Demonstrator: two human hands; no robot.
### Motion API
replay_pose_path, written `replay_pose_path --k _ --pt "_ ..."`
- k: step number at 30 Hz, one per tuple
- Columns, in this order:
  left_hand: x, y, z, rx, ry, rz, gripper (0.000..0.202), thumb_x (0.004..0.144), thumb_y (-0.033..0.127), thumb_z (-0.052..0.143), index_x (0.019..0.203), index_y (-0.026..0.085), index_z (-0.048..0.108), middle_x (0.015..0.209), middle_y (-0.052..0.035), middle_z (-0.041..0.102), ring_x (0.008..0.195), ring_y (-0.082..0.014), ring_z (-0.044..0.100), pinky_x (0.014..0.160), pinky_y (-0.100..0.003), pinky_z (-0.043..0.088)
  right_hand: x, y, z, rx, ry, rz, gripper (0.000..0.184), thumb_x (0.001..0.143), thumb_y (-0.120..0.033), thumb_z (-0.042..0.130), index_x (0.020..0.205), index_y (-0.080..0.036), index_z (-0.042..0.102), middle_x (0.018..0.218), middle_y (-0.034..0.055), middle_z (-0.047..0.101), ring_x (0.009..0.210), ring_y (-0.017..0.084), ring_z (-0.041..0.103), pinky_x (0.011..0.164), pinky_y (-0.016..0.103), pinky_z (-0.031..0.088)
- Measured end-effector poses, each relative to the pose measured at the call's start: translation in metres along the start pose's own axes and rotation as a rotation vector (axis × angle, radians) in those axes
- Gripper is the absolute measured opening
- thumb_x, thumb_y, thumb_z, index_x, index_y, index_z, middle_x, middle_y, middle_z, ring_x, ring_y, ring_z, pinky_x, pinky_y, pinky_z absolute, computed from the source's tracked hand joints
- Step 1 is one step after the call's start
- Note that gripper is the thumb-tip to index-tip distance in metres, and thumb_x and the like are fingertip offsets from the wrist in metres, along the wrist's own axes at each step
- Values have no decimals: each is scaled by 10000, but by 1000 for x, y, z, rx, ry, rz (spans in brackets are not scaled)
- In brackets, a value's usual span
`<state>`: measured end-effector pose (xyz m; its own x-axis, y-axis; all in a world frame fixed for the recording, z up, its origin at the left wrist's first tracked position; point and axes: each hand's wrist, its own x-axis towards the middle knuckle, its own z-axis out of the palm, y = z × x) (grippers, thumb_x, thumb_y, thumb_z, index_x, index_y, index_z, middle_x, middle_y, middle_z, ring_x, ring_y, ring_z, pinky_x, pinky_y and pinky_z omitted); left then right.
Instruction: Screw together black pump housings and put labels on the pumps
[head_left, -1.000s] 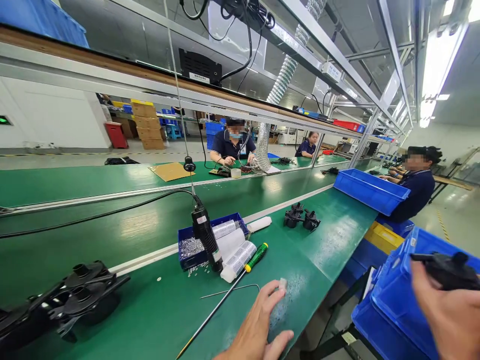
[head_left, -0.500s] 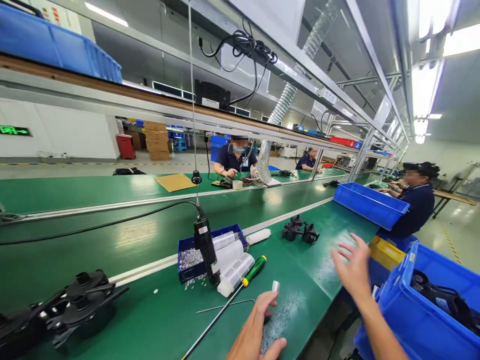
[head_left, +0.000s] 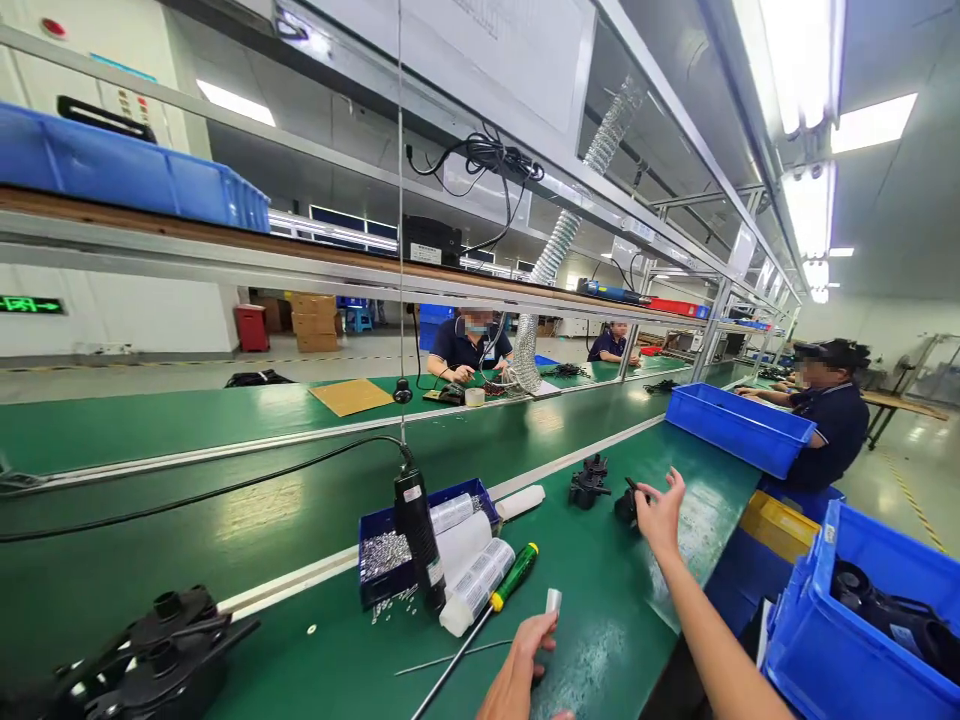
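My right hand [head_left: 660, 518] is stretched out at a small black plastic part [head_left: 627, 506] on the green bench, fingers apart; some fingertips overlap the part, and whether they touch it cannot be made out. Beside that part stand more black molded parts [head_left: 589, 482]. Low in the view my left hand [head_left: 521, 665] hovers over the bench, fingers loosely apart and nothing seen in them; a whitish wrap [head_left: 553, 601] shows at one fingertip. Nearby lie a green-handled screwdriver [head_left: 517, 577] and a thin metal rod [head_left: 420, 667].
A black power screwdriver [head_left: 420, 540] hangs on a cable before a blue tray [head_left: 379, 590] of small metal pieces and white tubes [head_left: 476, 585]. Larger black assemblies [head_left: 169, 650] sit left. Blue bins [head_left: 739, 430] stand right; co-workers sit beyond.
My right hand has moved left from above the bench to the small black part. My left hand stays low near the screwdriver. The view has tilted slightly upward.
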<state>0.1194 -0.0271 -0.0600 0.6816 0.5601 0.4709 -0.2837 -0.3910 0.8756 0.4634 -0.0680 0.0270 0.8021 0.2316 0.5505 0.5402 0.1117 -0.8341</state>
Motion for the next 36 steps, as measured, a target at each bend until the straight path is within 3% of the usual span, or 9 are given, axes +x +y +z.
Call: replay_pose_path --k 3,7,10,12,14,17,21,28,36 --pt "-10 -17 3 2 -3 9 720 863 379 824 1526 397 541 1389 -101 689 1178 -297 753 855 -410 718 -57 -11 -16 91 -54 54 871 818 -434 835 1493 -297 304 1642 232 318 1102 270 755 913 428 626" --pt "-21 -32 -2 149 -81 97 1144 742 154 856 1688 397 262 1649 -153 482 1454 -367 600 1090 -515 664 -141 -40 -14 338 -262 225 857 877 -466 858 1492 -361 271 1591 182 446 1155 278 750 929 444 643" --pt "-22 -21 -10 238 -139 220 1109 790 98 755 1711 320 179 1668 -195 433 1554 -366 492 1242 -601 540 -186 -62 4 559 -483 455 870 895 -467 867 1525 -353 278 1616 182 447 1239 290 713 991 483 634" --pt "-19 -5 -13 238 -132 326 964 839 84 651 1688 271 235 1606 -191 487 1568 -320 467 1283 -570 505 -203 -73 15 574 -504 503 861 894 -522 868 1516 -313 311 1597 185 472 1296 294 684 1104 498 581" --pt "-15 9 -14 229 -97 360 869 854 48 567 1653 256 294 1524 -161 551 1518 -241 511 1284 -462 515 -213 -81 18 484 -405 474 839 880 -555 877 1485 -282 364 1547 170 514 1300 270 663 1121 452 567" --pt "-13 17 -13 241 -26 334 807 862 29 531 1613 257 340 1451 -125 594 1429 -177 573 1250 -354 528 -218 -91 7 389 -329 422 722 930 -519 849 1447 -263 415 1273 98 647 1093 191 672 955 323 594" --pt "-16 9 -11 254 6 227 759 890 55 577 1583 278 361 1450 -96 594 1390 -156 602 1217 -304 536 -222 -102 -18 469 -592 493 617 1043 -489 734 1473 -243 365 851 -20 572 668 93 491 646 219 447" --pt "-19 6 -13 287 -4 201 733 924 65 627 1579 266 369 1460 -94 584 1405 -147 582 1251 -300 505 -229 -100 -27 428 -670 594 740 1010 -515 774 1501 -215 310 857 -10 607 748 121 538 732 251 449" --pt "-12 20 -13 310 31 259 667 955 96 629 1563 241 395 1432 -92 605 1397 -120 590 1227 -240 511 -235 -121 -19 277 -554 578 771 954 -568 802 1500 -213 388 831 -14 624 729 129 535 717 253 435"
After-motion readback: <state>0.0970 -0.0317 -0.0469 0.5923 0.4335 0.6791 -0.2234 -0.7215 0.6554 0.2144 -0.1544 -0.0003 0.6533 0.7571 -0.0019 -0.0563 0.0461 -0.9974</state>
